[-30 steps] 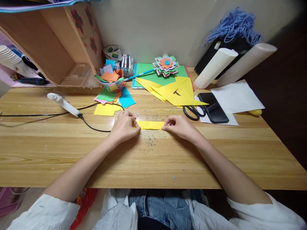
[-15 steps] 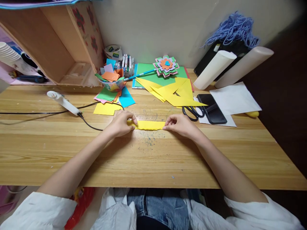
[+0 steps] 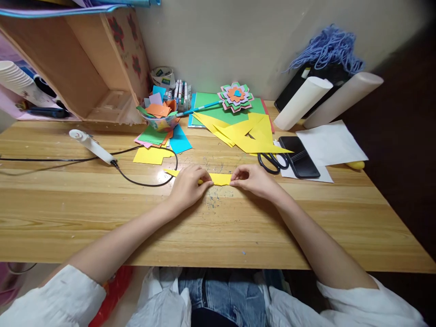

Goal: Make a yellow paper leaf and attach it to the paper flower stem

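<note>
A narrow strip of yellow paper (image 3: 221, 179) lies across the wooden table (image 3: 218, 231), with a slightly uneven near edge. My left hand (image 3: 192, 184) pinches it near the middle, covering part of it, and a pointed end sticks out to the left past the knuckles. At the strip's right end, my right hand (image 3: 252, 179) has thumb and fingertips closed on the paper. A short flat stretch of yellow shows between the two hands.
Behind the hands lie yellow paper offcuts (image 3: 252, 131), black-handled scissors (image 3: 272, 162) and a phone (image 3: 299, 156). A layered paper flower (image 3: 235, 96) rests on green sheets. Left are a glue gun (image 3: 90, 146) with its cord and a bowl of paper scraps (image 3: 160, 120).
My left hand has slid right along the yellow strip, closer to my right hand, uncovering the strip's pointed left end. My right hand stays at the right end.
</note>
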Demonstrator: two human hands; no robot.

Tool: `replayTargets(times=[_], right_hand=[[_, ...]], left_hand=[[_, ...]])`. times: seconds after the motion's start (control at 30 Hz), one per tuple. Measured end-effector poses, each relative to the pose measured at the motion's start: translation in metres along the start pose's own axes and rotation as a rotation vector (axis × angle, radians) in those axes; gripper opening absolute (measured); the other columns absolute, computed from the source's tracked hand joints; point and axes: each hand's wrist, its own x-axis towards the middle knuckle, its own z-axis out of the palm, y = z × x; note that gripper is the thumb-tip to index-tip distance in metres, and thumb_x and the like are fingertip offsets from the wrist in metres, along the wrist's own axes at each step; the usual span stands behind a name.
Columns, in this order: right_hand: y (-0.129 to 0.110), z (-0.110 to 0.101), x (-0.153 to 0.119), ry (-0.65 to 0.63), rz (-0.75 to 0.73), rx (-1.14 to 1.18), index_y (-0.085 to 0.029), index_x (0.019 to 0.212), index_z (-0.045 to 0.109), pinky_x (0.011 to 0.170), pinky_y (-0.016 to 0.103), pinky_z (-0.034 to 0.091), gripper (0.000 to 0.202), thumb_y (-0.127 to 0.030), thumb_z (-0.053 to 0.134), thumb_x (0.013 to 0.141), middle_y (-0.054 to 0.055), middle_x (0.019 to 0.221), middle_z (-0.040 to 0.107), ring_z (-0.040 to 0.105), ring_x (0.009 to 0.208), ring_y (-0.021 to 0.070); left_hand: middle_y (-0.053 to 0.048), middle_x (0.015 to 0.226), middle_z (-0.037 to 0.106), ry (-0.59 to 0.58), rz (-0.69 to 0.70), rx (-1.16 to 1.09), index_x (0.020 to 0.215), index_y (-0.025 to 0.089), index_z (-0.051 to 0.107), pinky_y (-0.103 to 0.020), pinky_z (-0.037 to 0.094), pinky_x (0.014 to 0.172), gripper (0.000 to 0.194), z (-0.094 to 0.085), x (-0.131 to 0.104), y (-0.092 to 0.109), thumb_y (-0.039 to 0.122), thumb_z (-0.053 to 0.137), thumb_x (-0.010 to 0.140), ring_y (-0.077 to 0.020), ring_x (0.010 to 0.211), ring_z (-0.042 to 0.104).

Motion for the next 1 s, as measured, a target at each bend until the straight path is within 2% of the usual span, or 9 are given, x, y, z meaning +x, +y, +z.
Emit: replayTargets(times=[0.07, 0.17, 0.3, 0.5, 0.7, 0.83, 1.0], right_hand=[[-0.008, 0.001, -0.003, 0.001, -0.162, -0.055, -0.019, 0.074, 0.063, 0.066, 0.028, 0.042, 0.007, -0.025, 0.063, 0.071, 0.003, 0.079, 0.064, 0.056, 0.075, 0.0163], [-0.019, 0.009, -0.007, -0.01, -0.409, -0.137, -0.019, 0.086, 0.061, 0.073, 0.03, 0.042, 0.01, -0.023, 0.059, 0.078, 0.004, 0.086, 0.062, 0.054, 0.083, 0.0175], [-0.02, 0.022, -0.007, 0.058, -0.543, -0.299, -0.018, 0.085, 0.06, 0.071, 0.029, 0.041, 0.014, -0.022, 0.047, 0.086, 0.007, 0.085, 0.06, 0.053, 0.084, 0.0179], [-0.016, 0.027, -0.006, 0.116, -0.625, -0.49, -0.017, 0.078, 0.062, 0.063, 0.026, 0.04, 0.025, -0.022, 0.04, 0.089, 0.007, 0.079, 0.06, 0.052, 0.075, 0.0162], [-0.018, 0.028, -0.005, 0.142, -0.587, -0.408, -0.017, 0.079, 0.061, 0.066, 0.027, 0.042, 0.019, -0.019, 0.043, 0.086, 0.007, 0.078, 0.06, 0.053, 0.077, 0.0169], [-0.015, 0.029, -0.005, 0.149, -0.565, -0.354, -0.017, 0.081, 0.06, 0.069, 0.027, 0.042, 0.015, -0.019, 0.046, 0.085, 0.007, 0.08, 0.06, 0.053, 0.079, 0.0174], [-0.017, 0.029, -0.004, 0.168, -0.605, -0.35, -0.017, 0.084, 0.06, 0.071, 0.029, 0.043, 0.015, -0.02, 0.046, 0.085, 0.008, 0.082, 0.061, 0.052, 0.081, 0.0185]], left_hand=[[-0.001, 0.076, 0.059, 0.014, -0.009, -0.026, 0.072, 0.02, 0.058, -0.029, 0.038, 0.067, 0.01, 0.001, 0.001, -0.002, 0.029, 0.061, 0.076, -0.0163, 0.077, 0.052], [-0.001, 0.076, 0.059, 0.025, -0.025, -0.051, 0.072, 0.02, 0.059, -0.028, 0.038, 0.066, 0.01, 0.003, 0.001, -0.001, 0.029, 0.062, 0.076, -0.0159, 0.076, 0.053], [-0.002, 0.078, 0.059, 0.029, -0.045, -0.05, 0.072, 0.02, 0.06, -0.028, 0.039, 0.067, 0.011, 0.002, 0.0, -0.001, 0.03, 0.062, 0.076, -0.0161, 0.078, 0.053], [-0.002, 0.08, 0.06, -0.038, 0.126, 0.02, 0.079, 0.02, 0.065, -0.026, 0.04, 0.066, 0.014, -0.004, 0.0, -0.005, 0.029, 0.055, 0.081, -0.0149, 0.079, 0.055], [-0.004, 0.077, 0.062, -0.042, 0.265, 0.225, 0.081, 0.02, 0.067, -0.027, 0.039, 0.065, 0.022, -0.005, 0.001, -0.009, 0.027, 0.047, 0.086, -0.0154, 0.073, 0.056], [-0.004, 0.078, 0.062, -0.031, 0.375, 0.318, 0.081, 0.019, 0.066, -0.028, 0.039, 0.07, 0.024, -0.007, 0.002, -0.007, 0.023, 0.042, 0.087, -0.0154, 0.074, 0.055], [-0.003, 0.075, 0.06, -0.023, 0.422, 0.38, 0.078, 0.017, 0.063, -0.028, 0.04, 0.074, 0.027, -0.008, 0.003, -0.005, 0.022, 0.039, 0.089, -0.0143, 0.073, 0.053]])
